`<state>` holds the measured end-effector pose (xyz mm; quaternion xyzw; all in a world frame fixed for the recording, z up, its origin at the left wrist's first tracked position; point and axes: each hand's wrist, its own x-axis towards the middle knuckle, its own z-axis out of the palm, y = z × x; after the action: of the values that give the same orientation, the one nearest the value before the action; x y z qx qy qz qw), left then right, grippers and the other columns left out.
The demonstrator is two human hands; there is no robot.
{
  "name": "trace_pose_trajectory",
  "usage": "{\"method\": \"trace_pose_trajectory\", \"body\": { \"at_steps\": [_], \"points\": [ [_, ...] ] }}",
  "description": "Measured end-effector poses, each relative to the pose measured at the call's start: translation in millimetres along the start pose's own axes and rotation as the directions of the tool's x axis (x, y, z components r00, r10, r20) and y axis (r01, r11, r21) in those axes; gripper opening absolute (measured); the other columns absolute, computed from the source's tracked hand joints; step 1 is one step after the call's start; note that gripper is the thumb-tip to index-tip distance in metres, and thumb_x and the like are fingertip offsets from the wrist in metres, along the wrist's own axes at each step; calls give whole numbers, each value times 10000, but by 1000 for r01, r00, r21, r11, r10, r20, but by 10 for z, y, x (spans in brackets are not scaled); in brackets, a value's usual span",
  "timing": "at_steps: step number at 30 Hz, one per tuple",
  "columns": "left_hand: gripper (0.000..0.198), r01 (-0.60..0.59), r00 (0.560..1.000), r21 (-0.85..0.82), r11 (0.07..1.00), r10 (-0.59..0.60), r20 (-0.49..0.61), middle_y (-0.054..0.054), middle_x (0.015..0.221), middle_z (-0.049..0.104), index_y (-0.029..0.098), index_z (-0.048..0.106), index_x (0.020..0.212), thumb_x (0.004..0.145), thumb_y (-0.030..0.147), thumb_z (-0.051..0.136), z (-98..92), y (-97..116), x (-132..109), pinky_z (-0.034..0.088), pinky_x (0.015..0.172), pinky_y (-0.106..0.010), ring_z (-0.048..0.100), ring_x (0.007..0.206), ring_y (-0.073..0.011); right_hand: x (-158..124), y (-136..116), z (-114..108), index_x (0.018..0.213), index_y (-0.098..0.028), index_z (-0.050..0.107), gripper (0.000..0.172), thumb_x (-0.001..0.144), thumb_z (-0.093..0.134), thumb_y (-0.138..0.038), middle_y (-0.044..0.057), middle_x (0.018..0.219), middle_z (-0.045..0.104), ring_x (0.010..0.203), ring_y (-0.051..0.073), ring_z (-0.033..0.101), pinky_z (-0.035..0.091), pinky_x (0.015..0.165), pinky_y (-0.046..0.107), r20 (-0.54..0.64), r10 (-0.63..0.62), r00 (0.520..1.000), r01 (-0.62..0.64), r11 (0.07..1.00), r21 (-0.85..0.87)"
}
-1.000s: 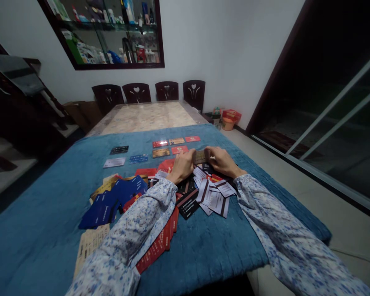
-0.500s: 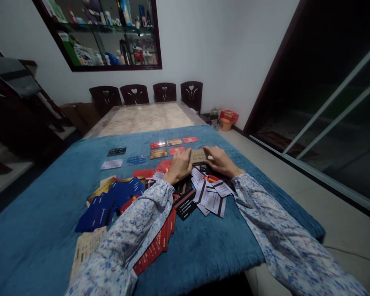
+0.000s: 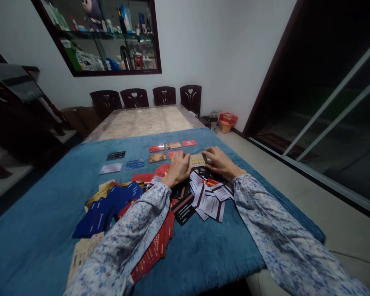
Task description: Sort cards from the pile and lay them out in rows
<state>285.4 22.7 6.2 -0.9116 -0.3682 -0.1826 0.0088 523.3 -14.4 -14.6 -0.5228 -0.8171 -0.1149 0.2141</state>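
Note:
A beige card (image 3: 197, 160) lies between my two hands, gripped at its ends. My left hand (image 3: 178, 167) has its fingers curled at the card's left end. At the right end, my right hand (image 3: 219, 160) closes thumb and fingers on it. Just below my hands is a loose heap of white cards (image 3: 214, 206) and black cards (image 3: 183, 209) with dark stripes. Under and beside my left forearm are fanned red cards (image 3: 156, 250) and dark blue cards (image 3: 100, 213). Beyond my left hand, a gold-brown card (image 3: 157, 158) and a red card (image 3: 157, 148) lie apart.
Blue cloth (image 3: 49, 197) covers the near part of the table; its far end is bare marble (image 3: 144, 119). A black card (image 3: 116, 155), a white card (image 3: 110, 168) and a blue card (image 3: 135, 164) lie at the left. Dark chairs (image 3: 134, 98) stand behind the table.
The view has tilted up slightly, so everything sits a little lower. Both hands stay at the beige card, with the left fingers shifted slightly. The other cards have not visibly moved.

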Motion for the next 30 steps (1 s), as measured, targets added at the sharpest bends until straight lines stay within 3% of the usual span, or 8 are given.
{"method": "trace_pose_trajectory", "body": {
  "at_steps": [6, 15, 21, 30],
  "points": [
    [345, 2, 998, 36, 999, -4, 62, -179, 1283, 558, 140, 599, 1197, 860, 210, 623, -93, -21, 104, 466, 962, -478, 498, 1214, -341, 123, 74, -106, 1342, -171, 602, 488, 889, 671, -339, 189, 1264, 604, 1075, 324, 514, 490, 869, 458, 64, -41, 997, 39, 999, 31],
    [325, -31, 996, 31, 999, 29, 79, -153, 1263, 572, 161, 635, 1152, 844, 258, 666, -190, -263, 414, 452, 987, -462, 490, 1216, -331, 452, 242, -138, 1313, -197, 613, 464, 865, 693, -282, 151, 1237, 606, 1066, 298, 511, 473, 904, 422, 105, -39, 994, 34, 998, 46],
    [341, 27, 989, 52, 998, -34, 143, -136, 1274, 580, 179, 664, 1158, 836, 291, 680, -85, -416, 641, 443, 979, -442, 502, 1183, -325, 661, 340, -55, 1147, -184, 661, 298, 855, 676, -239, 134, 1200, 604, 1084, 278, 540, 460, 924, 395, 175, -22, 984, 6, 996, 88],
    [350, 85, 973, 55, 995, -95, 209, -149, 1259, 597, 155, 688, 1157, 849, 319, 651, 107, -484, 856, 424, 990, -429, 498, 1209, -339, 850, 518, 58, 1015, -156, 669, 196, 825, 682, -200, 112, 1111, 609, 1000, 230, 588, 451, 892, 311, 286, 17, 958, -53, 992, 118]
  ]
}}
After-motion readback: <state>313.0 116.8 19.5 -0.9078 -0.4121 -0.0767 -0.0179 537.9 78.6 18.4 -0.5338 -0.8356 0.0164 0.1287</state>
